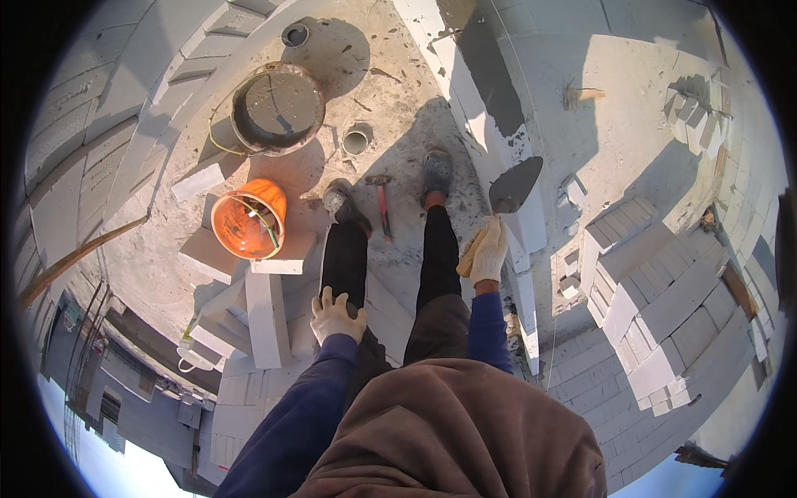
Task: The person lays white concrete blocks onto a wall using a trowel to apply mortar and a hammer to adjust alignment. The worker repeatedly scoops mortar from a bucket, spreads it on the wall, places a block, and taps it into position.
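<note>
My right hand (488,249), in a pale work glove, is closed round the wooden handle of a trowel (516,184). The trowel's pointed blade looks covered in grey mortar and is over the top of a low white block wall (529,224). Farther along that wall lies a strip of wet mortar (491,70). My left hand (339,317), gloved too, rests on my left leg with its fingers apart and nothing held. On the floor between my feet is a hammer (383,207) with a red handle.
At the left stand a large bucket of mortar (280,108) and an orange bucket (249,218) with tools inside. Two short grey pipe pieces, one a pipe (357,139), stand nearby. Loose white blocks (267,319) lie left of my legs; stacked blocks (664,299) are beyond the wall.
</note>
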`<action>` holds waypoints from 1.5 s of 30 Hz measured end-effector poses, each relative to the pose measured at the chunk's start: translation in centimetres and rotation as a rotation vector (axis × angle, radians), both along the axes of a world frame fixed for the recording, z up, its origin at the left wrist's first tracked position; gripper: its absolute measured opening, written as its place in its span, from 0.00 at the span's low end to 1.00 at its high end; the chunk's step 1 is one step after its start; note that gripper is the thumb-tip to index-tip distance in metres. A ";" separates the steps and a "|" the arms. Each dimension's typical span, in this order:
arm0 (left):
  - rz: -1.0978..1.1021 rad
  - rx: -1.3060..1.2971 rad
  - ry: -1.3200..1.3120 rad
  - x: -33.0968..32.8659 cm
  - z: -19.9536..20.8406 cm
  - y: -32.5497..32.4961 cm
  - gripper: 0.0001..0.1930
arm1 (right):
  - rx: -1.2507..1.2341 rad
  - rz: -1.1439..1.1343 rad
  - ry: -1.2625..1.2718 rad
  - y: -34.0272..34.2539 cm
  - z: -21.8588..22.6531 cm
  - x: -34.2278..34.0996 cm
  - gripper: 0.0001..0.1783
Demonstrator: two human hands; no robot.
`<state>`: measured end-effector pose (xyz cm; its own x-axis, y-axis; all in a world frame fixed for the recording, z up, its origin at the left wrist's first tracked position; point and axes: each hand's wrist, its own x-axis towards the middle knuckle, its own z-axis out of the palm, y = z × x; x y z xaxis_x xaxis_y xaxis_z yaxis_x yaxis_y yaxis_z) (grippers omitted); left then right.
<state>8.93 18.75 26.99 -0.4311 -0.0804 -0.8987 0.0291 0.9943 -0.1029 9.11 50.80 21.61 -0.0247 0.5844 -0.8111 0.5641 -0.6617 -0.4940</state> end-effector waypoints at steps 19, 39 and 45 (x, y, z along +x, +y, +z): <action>0.417 0.049 -0.012 6.7 -0.5 -5.1 0.28 | 0.756 2.159 -0.284 -19.9 -24.2 -33.0 0.24; 0.300 0.063 -0.033 2.6 0.3 -5.1 0.30 | -0.213 0.838 0.292 -6.1 0.0 -12.8 0.15; 0.202 0.017 0.008 3.2 0.5 -3.0 0.31 | 0.374 0.817 -0.092 3.3 5.3 -0.9 0.14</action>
<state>12.10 15.78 27.44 -0.4152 -0.1510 -0.8971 -0.1716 0.9814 -0.0858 8.20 54.15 26.95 -0.4928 0.6391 -0.5905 0.8355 0.1579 -0.5263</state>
